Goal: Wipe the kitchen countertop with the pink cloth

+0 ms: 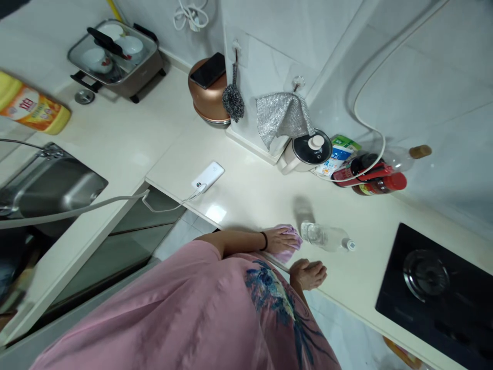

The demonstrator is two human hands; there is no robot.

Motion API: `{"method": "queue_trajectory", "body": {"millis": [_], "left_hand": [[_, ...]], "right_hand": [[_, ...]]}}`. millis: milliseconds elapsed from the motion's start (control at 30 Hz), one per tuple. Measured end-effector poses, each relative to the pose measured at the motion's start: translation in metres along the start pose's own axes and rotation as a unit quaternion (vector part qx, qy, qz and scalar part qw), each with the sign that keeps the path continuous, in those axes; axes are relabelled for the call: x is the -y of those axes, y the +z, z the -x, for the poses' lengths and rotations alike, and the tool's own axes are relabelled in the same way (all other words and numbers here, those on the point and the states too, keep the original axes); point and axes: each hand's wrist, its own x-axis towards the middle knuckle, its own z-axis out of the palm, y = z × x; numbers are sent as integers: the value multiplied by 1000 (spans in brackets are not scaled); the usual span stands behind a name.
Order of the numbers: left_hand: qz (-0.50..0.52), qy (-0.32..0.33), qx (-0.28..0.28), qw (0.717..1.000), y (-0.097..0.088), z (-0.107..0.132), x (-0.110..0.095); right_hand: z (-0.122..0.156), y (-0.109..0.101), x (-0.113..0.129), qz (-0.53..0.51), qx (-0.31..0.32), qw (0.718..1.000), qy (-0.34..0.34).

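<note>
My left hand, with a dark band at the wrist, presses on a bunched pink-purple cloth on the pale countertop. Its fingers lie over the cloth and cover part of it. My right hand is at the counter's front edge, fingers loosely bent and a little apart, with nothing visible in it. A clear plastic bottle with a white cap lies beyond both hands, its base close to the cloth. Neither hand appears to touch the bottle.
A black gas stove is at the right. Behind stand a lidded pot and sauce bottles. A white power bank with a cable lies left. Farther left are a sink, copper bowl and electric pan.
</note>
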Motion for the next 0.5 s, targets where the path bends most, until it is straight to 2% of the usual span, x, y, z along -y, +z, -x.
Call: {"method": "queue_trajectory", "body": {"millis": [100,200,300,367,433,500], "left_hand": [[-10,-99,-9,995,-25,-8,39],[-25,-240,4,971,-70,-4,100],[-43,-409,-9,912,-120,19,163],[-56,-503,-30,862,-149,43,195],[-69,-570,-46,817,-170,64,215],[-79,-615,-54,783,-178,74,221]], "right_hand": [[1,-1,1,1,13,1000,1],[3,-2,3,2,14,1000,8],[3,-3,4,1,8,1000,13],[3,-3,5,1,5,1000,16],[4,-3,6,3,3,1000,21],[4,-4,7,3,4,1000,25]]}}
